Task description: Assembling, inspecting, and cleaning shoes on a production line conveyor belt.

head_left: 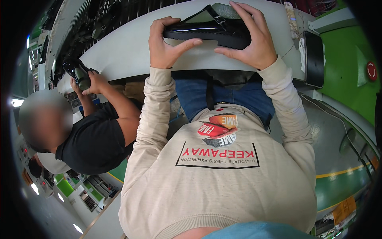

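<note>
A glossy black buckled shoe (195, 28) with a chunky ridged sole is held sideways over the pale worktop, its sole toward me. My left hand (166, 46) grips the toe end, thumb against the sole and fingers over the far side. Around the heel end my right hand (256, 38) is closed, its thumb beneath the heel and its fingers reaching up along the back. A strap with a metal buckle crosses the upper, and greyish-green lining shows at the opening. Some fingertips of both hands are hidden behind the shoe.
The white worktop (119, 51) curves in front of me. At left a co-worker in a black shirt (97, 137) handles another black shoe (77, 71). More dark shoes (105, 26) sit on the rollers beyond. To the right are a black padded panel (313, 59) and a red button (371, 71) on green.
</note>
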Tool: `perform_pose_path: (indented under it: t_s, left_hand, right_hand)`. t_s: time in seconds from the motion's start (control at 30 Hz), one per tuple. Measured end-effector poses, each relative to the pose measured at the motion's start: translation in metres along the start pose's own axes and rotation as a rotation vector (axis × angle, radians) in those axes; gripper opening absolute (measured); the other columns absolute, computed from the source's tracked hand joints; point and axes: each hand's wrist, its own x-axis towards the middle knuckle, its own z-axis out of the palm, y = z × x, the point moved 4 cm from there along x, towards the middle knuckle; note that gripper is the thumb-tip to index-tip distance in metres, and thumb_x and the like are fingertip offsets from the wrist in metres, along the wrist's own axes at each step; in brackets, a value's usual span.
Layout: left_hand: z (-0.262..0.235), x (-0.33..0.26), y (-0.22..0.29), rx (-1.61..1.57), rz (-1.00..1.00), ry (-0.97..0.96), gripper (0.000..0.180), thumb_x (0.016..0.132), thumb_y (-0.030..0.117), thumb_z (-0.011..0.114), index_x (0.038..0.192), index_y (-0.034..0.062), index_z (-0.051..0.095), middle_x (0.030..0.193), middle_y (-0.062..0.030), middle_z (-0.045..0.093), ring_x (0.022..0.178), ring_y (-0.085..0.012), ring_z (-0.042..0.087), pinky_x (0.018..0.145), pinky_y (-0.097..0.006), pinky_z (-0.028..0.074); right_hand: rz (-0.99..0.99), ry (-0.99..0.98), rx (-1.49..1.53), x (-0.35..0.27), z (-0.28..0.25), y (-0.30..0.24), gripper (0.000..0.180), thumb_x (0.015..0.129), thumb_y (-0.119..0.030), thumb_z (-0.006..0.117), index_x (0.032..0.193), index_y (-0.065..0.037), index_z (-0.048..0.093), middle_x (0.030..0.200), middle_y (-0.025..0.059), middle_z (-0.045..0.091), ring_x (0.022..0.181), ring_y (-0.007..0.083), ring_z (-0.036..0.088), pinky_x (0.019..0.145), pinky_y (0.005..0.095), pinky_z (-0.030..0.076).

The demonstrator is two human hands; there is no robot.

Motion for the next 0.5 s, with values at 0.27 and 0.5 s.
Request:
perform_pose_path:
  t_s: [0.27, 0.5]
  left_hand:
    - [0.002, -0.004, 0.006, 0.085, 0.051, -0.032, 0.086, 0.063, 0.030, 0.111, 0.130, -0.0005, 0.066, 0.125, -0.0119, 0.072, 0.114, -0.0222, 0.072, 0.103, -0.035, 0.058]
    - [0.008, -0.012, 0.013, 0.051, 0.108, 0.102, 0.082, 0.061, 0.030, 0.111, 0.123, 0.0001, 0.068, 0.123, -0.0109, 0.069, 0.114, -0.0224, 0.069, 0.102, -0.035, 0.057]
  right_hand:
    - [-0.085, 0.103, 0.036, -0.003, 0.011, 0.010, 0.109, 0.066, -0.038, 0.106, 0.161, -0.013, 0.056, 0.151, 0.0143, 0.056, 0.138, 0.0356, 0.056, 0.116, 0.0450, 0.050]
    - [-0.112, 0.104, 0.006, -0.005, 0.011, 0.014, 0.100, 0.066, -0.036, 0.107, 0.151, -0.009, 0.062, 0.152, 0.0157, 0.056, 0.138, 0.0355, 0.058, 0.116, 0.0447, 0.050]
